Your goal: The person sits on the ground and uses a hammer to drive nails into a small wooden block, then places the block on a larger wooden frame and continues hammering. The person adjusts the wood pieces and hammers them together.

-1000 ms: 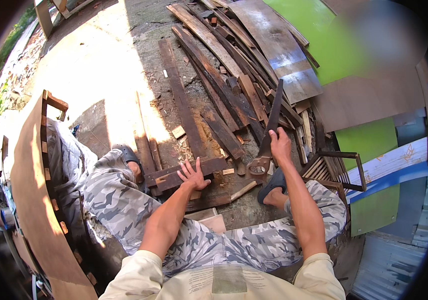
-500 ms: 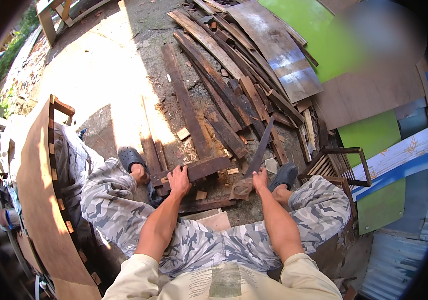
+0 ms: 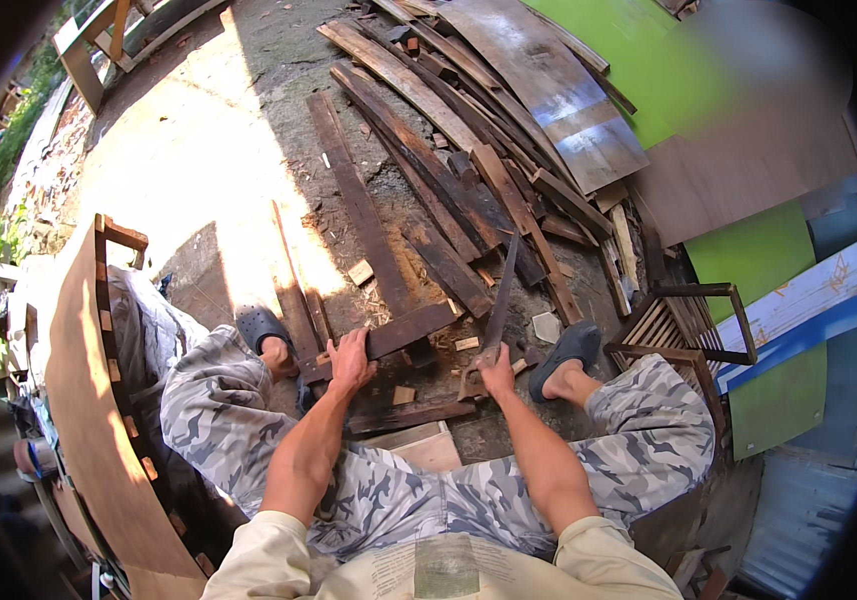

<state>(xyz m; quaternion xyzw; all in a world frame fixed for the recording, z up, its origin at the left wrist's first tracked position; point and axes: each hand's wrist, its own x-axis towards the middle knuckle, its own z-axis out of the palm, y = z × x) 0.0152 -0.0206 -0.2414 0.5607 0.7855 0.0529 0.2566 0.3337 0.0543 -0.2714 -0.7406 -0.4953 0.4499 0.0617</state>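
Note:
A short dark wooden plank [image 3: 411, 331] lies crosswise before me, over other timber. My left hand [image 3: 351, 362] is closed over its left part, fingers curled across the far edge. To the right, my right hand [image 3: 496, 372] is closed around the handle of a handsaw [image 3: 502, 300]. The saw's long dark blade points away from me, its tip near the stacked boards. Its near part is just right of the plank's right end; I cannot tell whether they touch. A long dark board [image 3: 359, 200] runs away from me beyond the plank.
Weathered timber [image 3: 419, 90] is piled ahead and to the right, beside large sheets of plywood [image 3: 749, 170]. A slatted wooden frame [image 3: 684, 325] stands at my right knee. A curved brown panel [image 3: 79, 400] stands at left. Small offcuts [image 3: 361, 272] are scattered around my sandals [image 3: 566, 358].
My right hand has moved left with the handsaw, and its blade has swung to point more straight ahead, closer to the plank's end. My left hand keeps its hold on the plank.

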